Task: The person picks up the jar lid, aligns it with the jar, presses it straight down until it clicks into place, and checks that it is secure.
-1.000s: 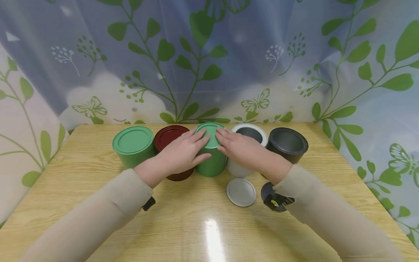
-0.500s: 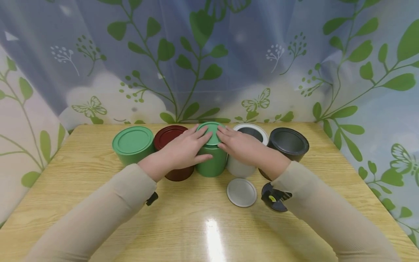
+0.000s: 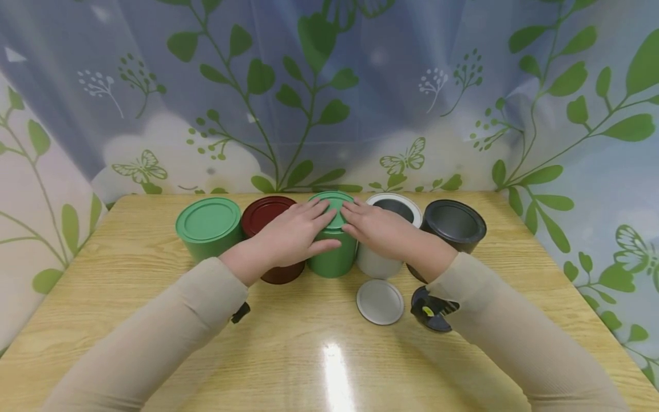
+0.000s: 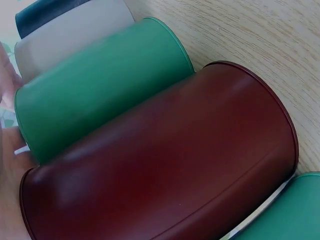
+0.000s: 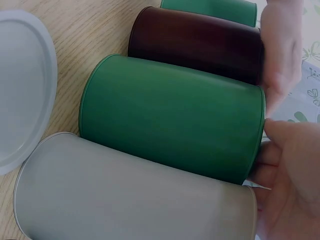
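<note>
In the head view both hands lie over the green lid [image 3: 334, 210] of the middle green can [image 3: 329, 260]. My left hand [image 3: 285, 232] comes in over the dark red can [image 3: 266, 210], its fingertips on the lid's left part and its thumb straight across the can's front. From the other side, my right hand [image 3: 378, 229] lays its extended fingers on the lid's right part, its wrist passing over the light grey can [image 3: 378, 263]. The right wrist view shows fingertips along the lidded end of the green can [image 5: 172, 120], which stands between its dark red and grey neighbours.
A second green can [image 3: 208, 220] with its lid on stands at the left end of the row. At the right end is a topless black can [image 3: 453, 222]. In front lie a grey lid [image 3: 380, 302] and a black lid [image 3: 424, 323], partly hidden by the right wrist.
The left hand and forearm have shifted slightly right, and the left thumb reaches a little farther across the green can. The right hand stays on the lid; the cans stand where they were.
</note>
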Available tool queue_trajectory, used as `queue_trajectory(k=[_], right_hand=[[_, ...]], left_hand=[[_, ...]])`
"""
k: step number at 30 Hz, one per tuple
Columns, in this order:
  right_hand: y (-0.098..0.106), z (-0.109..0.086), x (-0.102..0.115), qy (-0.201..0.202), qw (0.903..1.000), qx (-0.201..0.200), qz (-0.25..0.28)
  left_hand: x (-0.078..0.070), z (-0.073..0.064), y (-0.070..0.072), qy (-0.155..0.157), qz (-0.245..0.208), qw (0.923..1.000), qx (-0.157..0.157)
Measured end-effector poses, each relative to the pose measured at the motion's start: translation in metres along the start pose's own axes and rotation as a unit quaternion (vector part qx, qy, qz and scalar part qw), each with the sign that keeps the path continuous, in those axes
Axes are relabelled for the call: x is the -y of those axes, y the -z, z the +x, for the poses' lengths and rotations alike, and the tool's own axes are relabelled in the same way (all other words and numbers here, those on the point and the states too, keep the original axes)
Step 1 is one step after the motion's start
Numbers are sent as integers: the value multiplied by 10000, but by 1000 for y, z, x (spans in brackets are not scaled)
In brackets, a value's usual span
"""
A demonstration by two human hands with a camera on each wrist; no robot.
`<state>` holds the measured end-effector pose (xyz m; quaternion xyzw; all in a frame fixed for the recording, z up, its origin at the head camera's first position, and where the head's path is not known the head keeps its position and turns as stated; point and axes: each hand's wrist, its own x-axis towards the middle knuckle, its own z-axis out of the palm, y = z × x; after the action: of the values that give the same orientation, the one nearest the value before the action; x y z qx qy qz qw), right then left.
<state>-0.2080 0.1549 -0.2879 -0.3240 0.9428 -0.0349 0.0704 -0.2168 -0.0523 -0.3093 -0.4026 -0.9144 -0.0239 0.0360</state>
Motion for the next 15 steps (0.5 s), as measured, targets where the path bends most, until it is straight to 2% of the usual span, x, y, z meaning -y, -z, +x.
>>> queue_trajectory(k=[4,7,11,15], right_hand=[[1,2,0,-35,9999,-41,-149],[4,5,1,-96,9999,-32,-55],[7,8,-2,-157,9992,79,369],[9,10,-7,-134,9977,206,635]], left_hand=[[2,3,1,294,8,9995,-74],[4,5,3,426,-142,9990,-51],[6,8,6,481,-416,9978,171],[7,10,11,565,-676,9947,524]])
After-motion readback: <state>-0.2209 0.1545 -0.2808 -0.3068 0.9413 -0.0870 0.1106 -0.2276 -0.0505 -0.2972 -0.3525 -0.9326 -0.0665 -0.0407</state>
